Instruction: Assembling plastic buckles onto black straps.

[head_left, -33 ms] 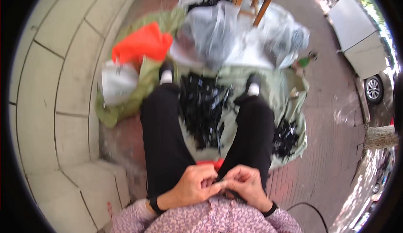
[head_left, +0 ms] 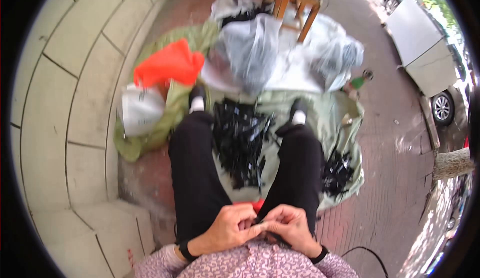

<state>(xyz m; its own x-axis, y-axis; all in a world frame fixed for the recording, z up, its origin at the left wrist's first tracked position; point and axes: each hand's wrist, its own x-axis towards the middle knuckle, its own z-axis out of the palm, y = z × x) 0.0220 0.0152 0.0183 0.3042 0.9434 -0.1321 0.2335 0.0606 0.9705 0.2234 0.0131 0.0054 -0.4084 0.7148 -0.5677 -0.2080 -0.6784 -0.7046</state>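
Above my lap, my left hand (head_left: 227, 229) and my right hand (head_left: 289, 226) meet with their fingertips pinched together. A small dark thing shows between the fingers, too little of it to name. Between my outstretched legs a heap of flat, shiny black strips (head_left: 240, 145) lies on a pale green sheet (head_left: 285, 150). More black pieces (head_left: 337, 173) form a smaller heap beside my right leg. Part of something red (head_left: 256, 205) shows between my thighs, just beyond the hands.
Filled translucent bags (head_left: 252, 53) and a wooden stool (head_left: 297, 10) stand beyond my feet. To the left are an orange bag (head_left: 170, 64), a white bag (head_left: 142, 110) and a tiled wall (head_left: 90, 98). On the right lie a green bottle (head_left: 357, 82) and paving; a tree trunk (head_left: 452, 164) stands farther out.
The view has tilted slightly, so the bags, stool and heaps sit lower in the picture. Both hands keep their pinch in nearly the same place.
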